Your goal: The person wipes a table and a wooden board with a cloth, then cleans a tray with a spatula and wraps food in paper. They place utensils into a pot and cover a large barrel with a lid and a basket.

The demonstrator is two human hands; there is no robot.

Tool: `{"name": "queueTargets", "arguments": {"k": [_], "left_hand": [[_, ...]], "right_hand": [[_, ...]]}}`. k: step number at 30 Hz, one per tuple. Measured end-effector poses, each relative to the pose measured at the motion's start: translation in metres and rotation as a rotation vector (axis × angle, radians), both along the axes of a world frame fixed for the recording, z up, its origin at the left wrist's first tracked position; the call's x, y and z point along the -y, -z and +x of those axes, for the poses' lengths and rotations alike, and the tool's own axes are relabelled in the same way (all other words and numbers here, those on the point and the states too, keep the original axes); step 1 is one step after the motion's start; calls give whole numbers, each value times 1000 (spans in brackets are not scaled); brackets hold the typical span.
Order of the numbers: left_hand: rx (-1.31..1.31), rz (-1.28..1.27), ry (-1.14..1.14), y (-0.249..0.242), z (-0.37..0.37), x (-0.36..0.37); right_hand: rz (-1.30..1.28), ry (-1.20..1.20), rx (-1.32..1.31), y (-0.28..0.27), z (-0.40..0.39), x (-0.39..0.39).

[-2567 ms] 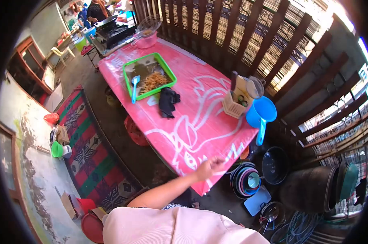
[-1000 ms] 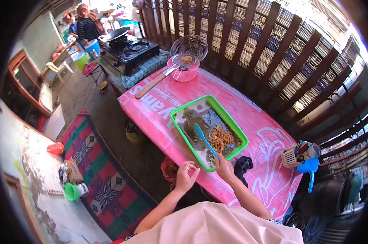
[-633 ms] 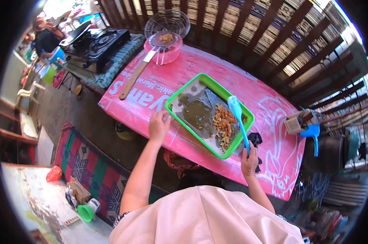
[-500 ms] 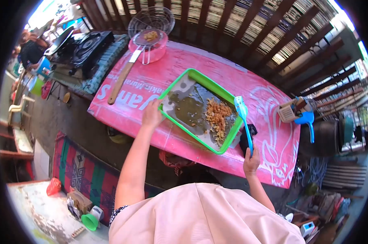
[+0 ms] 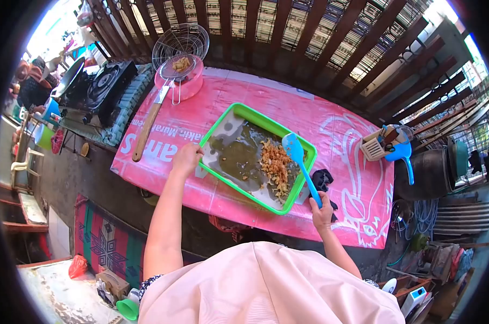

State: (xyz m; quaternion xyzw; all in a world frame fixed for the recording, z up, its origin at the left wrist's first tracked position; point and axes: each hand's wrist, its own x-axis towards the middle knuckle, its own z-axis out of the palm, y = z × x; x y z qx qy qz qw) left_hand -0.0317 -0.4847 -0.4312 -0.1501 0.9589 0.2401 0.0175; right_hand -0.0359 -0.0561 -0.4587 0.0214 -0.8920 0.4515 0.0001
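Note:
A green-rimmed tray (image 5: 265, 127) lies at a slant on the pink-covered table. Brown liquid (image 5: 236, 154) spreads over its left and middle part, and a heap of brown crumbly food (image 5: 275, 164) is in its right part. My left hand (image 5: 187, 160) grips the left corner of the tray's rim. My right hand (image 5: 322, 209) is closed around the handle of a blue spatula (image 5: 293, 147), whose broad head is over the tray's right side, beside the food. A black cloth (image 5: 322, 179) lies close to the right hand.
A strainer (image 5: 182, 65) with food in it rests on a pink bowl (image 5: 193, 86) at the table's back left, its wooden handle pointing toward me. A utensil basket (image 5: 373, 148) and a blue dipper (image 5: 401, 153) are at the right. A stove (image 5: 101, 86) stands at the left.
The spatula's head has moved left from the tray's right rim to over the tray, and its handle leans more. My left hand still holds the tray. The whole view has shifted a little.

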Motion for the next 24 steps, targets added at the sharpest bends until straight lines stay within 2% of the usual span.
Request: {"name": "queueTargets", "arguments": {"k": [1, 5, 6, 8, 9, 10, 11, 13, 14, 15, 17, 18, 19, 21, 22, 24], "left_hand": [[-13, 4, -91, -2, 2, -5], [-59, 39, -142, 10, 6, -12], [-117, 31, -92, 17, 6, -10], [-161, 25, -50, 25, 6, -5], [-262, -72, -59, 29, 4, -3], [-361, -169, -66, 33, 2, -2], [-348, -166, -72, 36, 0, -1], [-182, 171, -225, 41, -5, 3], [-176, 171, -233, 44, -5, 5], [-78, 226, -291, 47, -4, 6], [31, 284, -356, 51, 5, 0], [86, 313, -413, 54, 13, -8], [141, 340, -464, 54, 21, -18], [158, 354, -460, 41, 40, -46], [142, 354, -483, 43, 49, -56], [136, 362, -489, 46, 62, -76]], "right_hand": [[-110, -15, 140, 1, -3, 2], [-404, -129, 234, -6, -12, 12], [-247, -169, 184, -5, -14, 10], [-209, -185, 207, -20, -16, 15], [-169, -191, 223, -31, -15, 17], [-15, -240, 203, -41, -15, 14], [-11, -246, 216, -48, -12, 13], [-85, -378, 400, -57, -9, 11], [-17, -466, 286, -52, -8, 11], [-16, -474, 292, -53, -6, 12], [209, -505, 159, -67, -1, 21], [234, -552, -8, -63, 1, 20], [232, -549, 2, -67, 4, 20], [403, -561, 84, -79, 12, 19], [467, -582, -4, -74, 18, 15], [509, -583, -19, -72, 30, 16]]}}
